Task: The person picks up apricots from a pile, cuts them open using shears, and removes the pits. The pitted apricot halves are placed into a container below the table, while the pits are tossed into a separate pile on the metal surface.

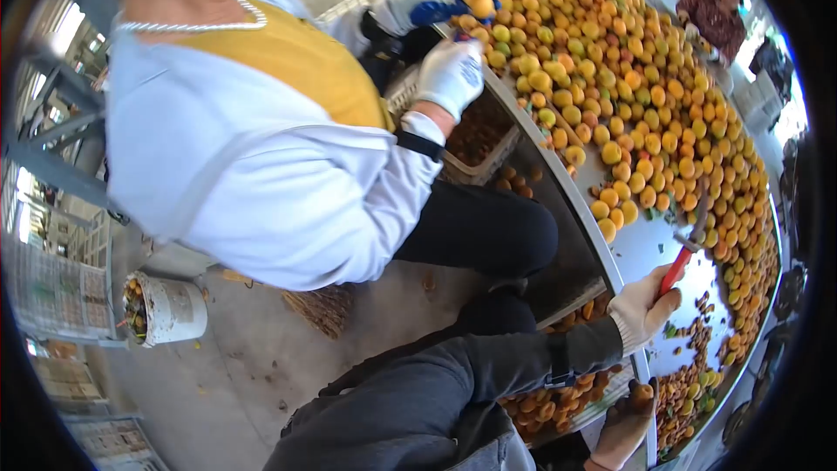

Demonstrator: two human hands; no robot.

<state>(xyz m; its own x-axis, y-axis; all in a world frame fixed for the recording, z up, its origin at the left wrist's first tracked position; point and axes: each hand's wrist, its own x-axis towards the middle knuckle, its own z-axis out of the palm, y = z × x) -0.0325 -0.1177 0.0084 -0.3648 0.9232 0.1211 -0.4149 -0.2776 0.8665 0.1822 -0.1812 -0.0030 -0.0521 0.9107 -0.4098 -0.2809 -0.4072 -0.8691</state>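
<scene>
My left hand (643,307), in a pale glove, is wrapped round the red handle of a hand tool (676,269). The tool's metal head reaches over the bare patch of the metal table, against the edge of the apricot pile (628,87); its exact shape is hard to make out. Lower down at the table edge, my right hand (621,429), gloved with dark fingers, is closed on an apricot (643,393). Small brown apricot pieces or pits (678,401) lie on the table beside it. Below my arm sits a crate of apricot halves (558,401).
A co-worker in a white jacket (288,201) sits on my left, one blue-and-white glove (427,4) holding an apricot. A crate (479,135) stands below the table rim (584,218). Another person (717,13) is across. A white bucket (174,310) and broom head (323,307) are on the floor.
</scene>
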